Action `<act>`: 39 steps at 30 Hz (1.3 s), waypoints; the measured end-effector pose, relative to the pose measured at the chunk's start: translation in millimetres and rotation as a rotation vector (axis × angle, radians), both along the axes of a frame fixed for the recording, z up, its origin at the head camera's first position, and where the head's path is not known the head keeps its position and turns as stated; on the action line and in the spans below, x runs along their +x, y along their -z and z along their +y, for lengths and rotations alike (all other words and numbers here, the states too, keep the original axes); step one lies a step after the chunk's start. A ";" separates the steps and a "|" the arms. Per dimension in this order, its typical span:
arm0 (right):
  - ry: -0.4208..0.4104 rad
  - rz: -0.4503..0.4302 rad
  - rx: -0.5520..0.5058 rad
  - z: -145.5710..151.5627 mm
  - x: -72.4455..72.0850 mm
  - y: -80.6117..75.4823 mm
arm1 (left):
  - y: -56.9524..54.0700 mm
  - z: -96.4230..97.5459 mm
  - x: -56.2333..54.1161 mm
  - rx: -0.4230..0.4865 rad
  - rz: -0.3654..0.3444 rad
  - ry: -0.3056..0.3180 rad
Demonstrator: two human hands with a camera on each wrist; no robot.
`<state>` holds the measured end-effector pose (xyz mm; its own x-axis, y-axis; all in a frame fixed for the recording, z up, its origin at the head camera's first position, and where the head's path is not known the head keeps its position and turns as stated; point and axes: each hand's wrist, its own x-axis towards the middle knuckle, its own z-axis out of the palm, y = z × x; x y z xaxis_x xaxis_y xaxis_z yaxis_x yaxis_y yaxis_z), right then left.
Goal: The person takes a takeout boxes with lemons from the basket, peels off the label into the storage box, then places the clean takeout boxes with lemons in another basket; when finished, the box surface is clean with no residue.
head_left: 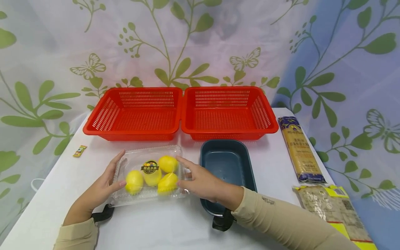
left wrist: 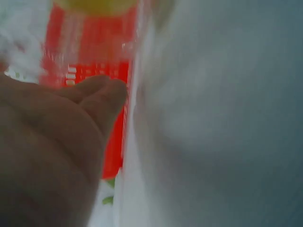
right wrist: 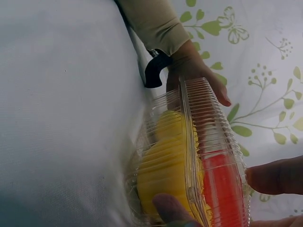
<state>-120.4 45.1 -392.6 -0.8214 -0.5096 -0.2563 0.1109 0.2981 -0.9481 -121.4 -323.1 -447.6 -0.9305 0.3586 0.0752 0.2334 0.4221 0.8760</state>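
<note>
A clear plastic clamshell box (head_left: 134, 198) of several lemons (head_left: 168, 164), with a dark fruit label on its lid, lies between both hands at the near centre-left. My left hand (head_left: 100, 189) holds its left end, thumb over the lid and fingers along the side. At the opposite end, my right hand (head_left: 204, 182) grips the box between thumb and fingers. The right wrist view shows the ribbed box (right wrist: 208, 109) from its end, with the right thumb (right wrist: 173, 208) against it. In the left wrist view, the left hand's fingers (left wrist: 106, 97) look extended and the box is blurred.
Two red plastic baskets (head_left: 134, 133) (head_left: 229, 132) stand side by side at the back. A dark blue tub (head_left: 225, 163) is under the right forearm. Rightward lie a noodle pack (head_left: 301, 149) and a clear-and-yellow packet (head_left: 328, 205); a small wrapped snack (head_left: 80, 151) lies at left.
</note>
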 end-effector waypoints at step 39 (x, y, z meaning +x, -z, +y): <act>-0.305 0.635 0.307 -55.6 -54.8 -55.3 | 11.7 3.6 -2.9 0.263 -0.039 -0.007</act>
